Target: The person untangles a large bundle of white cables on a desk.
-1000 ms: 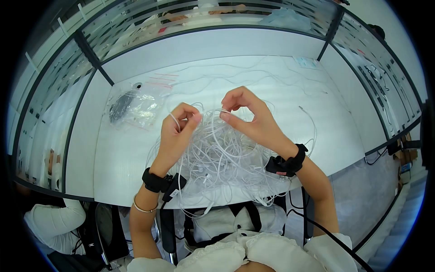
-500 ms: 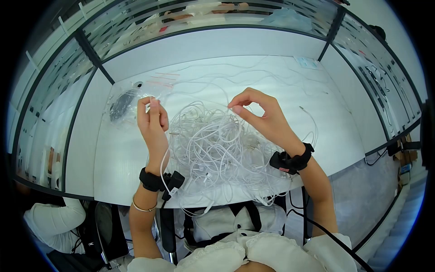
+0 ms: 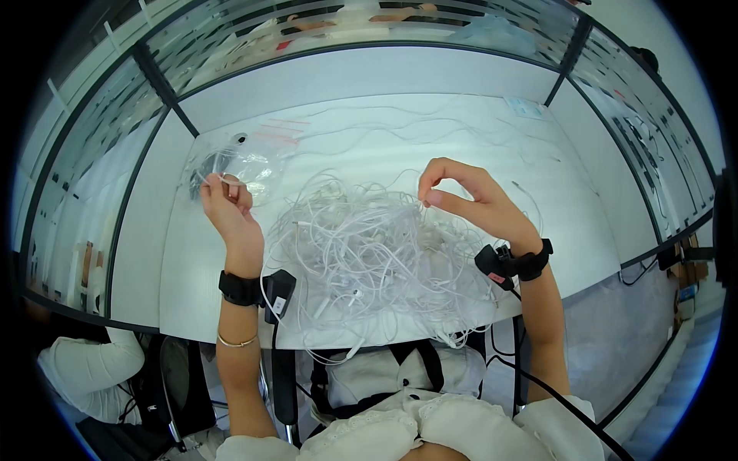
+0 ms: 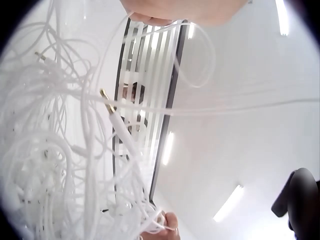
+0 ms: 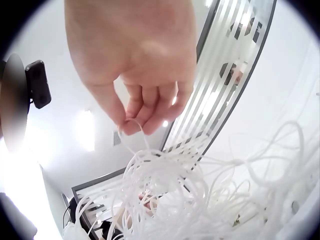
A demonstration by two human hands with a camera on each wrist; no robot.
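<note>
A tangled heap of white earphone cables [image 3: 369, 246] lies on the white table in front of me. My left hand [image 3: 231, 215] is over the left side of the table, gripping a white cable that trails down past the wrist. In the left wrist view a loop of cable [image 4: 212, 65] hangs below the hand, and a gold-tipped earphone plug [image 4: 116, 120] sticks up near the heap. At the heap's right edge my right hand [image 3: 484, 200] pinches a strand between thumb and fingertips. The right wrist view shows that strand [image 5: 142, 127] rising from the pile.
Beyond the left hand lies a clear plastic bag [image 3: 257, 165] with something dark beside it. Long loose cables [image 3: 430, 123] stretch across the back of the table. Low partitions [image 3: 369, 69] with striped glass enclose the back and sides. A pale bag [image 3: 407, 373] sits below the front edge.
The hands began close together above the heap and have moved apart. My left hand went left towards the plastic bag; my right hand shifted right and slightly down, still pinching cable.
</note>
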